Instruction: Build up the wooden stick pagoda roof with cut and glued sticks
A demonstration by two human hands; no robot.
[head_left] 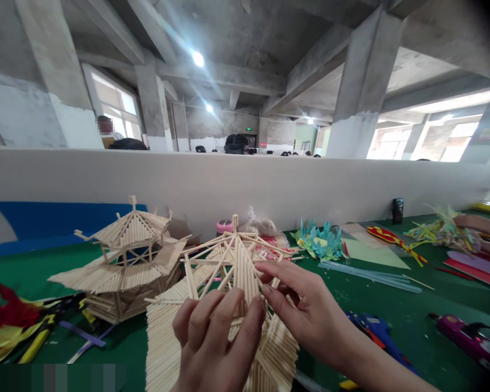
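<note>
In front of me stands a pavilion model [163, 332] of thin wooden sticks, its upper roof an open frame with one panel of sticks [245, 267] laid side by side. My left hand [222, 337] rests on the roof, fingers bent and thumb against the lower part of that panel. From the right, my right hand [302, 305] pinches at the panel's right edge, thumb and index finger closed on a wooden stick mostly hidden by the fingertips. To the left is another stick pavilion [128, 261] with tiered, filled roofs.
Right of the model lie clear glue sticks [371, 276], a blue tool [378, 335] and a purple glue gun [469, 337]. A blue-green paper flower [319, 239] sits behind. Another person's hand [485, 228] is at far right. A white partition [188, 182] borders the table.
</note>
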